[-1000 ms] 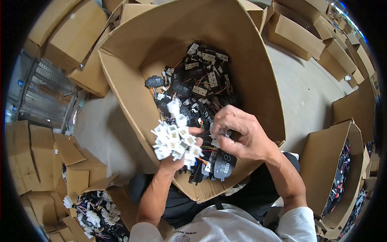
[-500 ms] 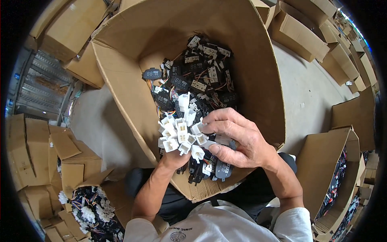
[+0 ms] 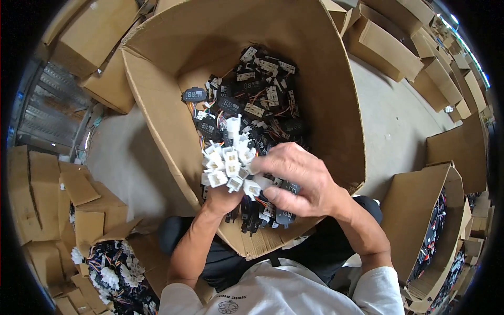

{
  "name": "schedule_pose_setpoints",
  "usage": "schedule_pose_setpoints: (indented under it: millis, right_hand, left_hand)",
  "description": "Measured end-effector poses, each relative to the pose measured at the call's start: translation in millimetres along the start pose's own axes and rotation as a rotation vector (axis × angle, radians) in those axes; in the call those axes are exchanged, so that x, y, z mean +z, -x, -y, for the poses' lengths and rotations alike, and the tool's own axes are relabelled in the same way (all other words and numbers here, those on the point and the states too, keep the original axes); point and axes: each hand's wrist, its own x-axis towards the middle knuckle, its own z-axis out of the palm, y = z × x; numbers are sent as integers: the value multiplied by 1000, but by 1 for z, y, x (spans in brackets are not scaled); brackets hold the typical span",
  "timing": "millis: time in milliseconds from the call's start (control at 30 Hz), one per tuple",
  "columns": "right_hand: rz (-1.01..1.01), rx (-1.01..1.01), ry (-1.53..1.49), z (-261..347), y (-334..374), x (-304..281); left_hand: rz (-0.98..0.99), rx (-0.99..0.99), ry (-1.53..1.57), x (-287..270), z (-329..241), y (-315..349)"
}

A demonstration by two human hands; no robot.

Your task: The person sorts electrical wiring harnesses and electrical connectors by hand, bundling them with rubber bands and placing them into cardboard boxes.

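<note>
My left hand (image 3: 223, 199) is closed under a bunch of white plastic plug connectors (image 3: 231, 163), whose open ends face up. At the bunch's right side is my right hand (image 3: 299, 181), thumb and fingers apart, its fingertips blurred and close against the connectors. A whitish blur shows between thumb and fingers; I cannot make out what it is. Both hands are over a large cardboard box (image 3: 341, 105). Black digital display units (image 3: 231, 106) with coloured wires lie heaped in it, some hanging below the bunch. The wires within my left hand are hidden.
Lower left, an open carton holds dark wired parts with white connectors (image 3: 110, 278). To the right stands another open carton (image 3: 415, 210) of wired parts. More cardboard boxes (image 3: 388, 47) line the upper right, others (image 3: 94, 37) the upper left. Grey floor (image 3: 126, 152) shows between them.
The view has shifted slightly. My right hand's fingers have moved in against the right side of the connector bunch and are blurred. My left hand still grips the bunch.
</note>
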Motion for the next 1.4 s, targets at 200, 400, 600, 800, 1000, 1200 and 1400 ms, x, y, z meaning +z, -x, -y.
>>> schedule_pose_setpoints:
  millis: [200, 400, 600, 800, 1000, 1200, 1400]
  right_hand:
    - [-224, 192, -146, -12, 8, -14]
    - [-202, 115, -28, -4, 6, -4]
    - [-158, 91, -104, -5, 9, -4]
    - [-252, 104, -109, -3, 12, 2]
    - [-230, 97, -135, -2, 14, 1]
    - [-200, 59, 31, 1, 4, -11]
    - [-120, 90, 10, -1, 5, 9]
  left_hand:
    - [-129, -216, 250, 8, -20, -5]
    - [-29, -110, 500, 5, -17, 3]
    - [-89, -142, 450, 6, -21, 2]
    - [-42, -131, 517, 4, -15, 1]
    - [-87, -101, 545, 4, -14, 0]
    - [-38, -100, 330, 8, -14, 2]
    - [26, -162, 433, 3, 4, 5]
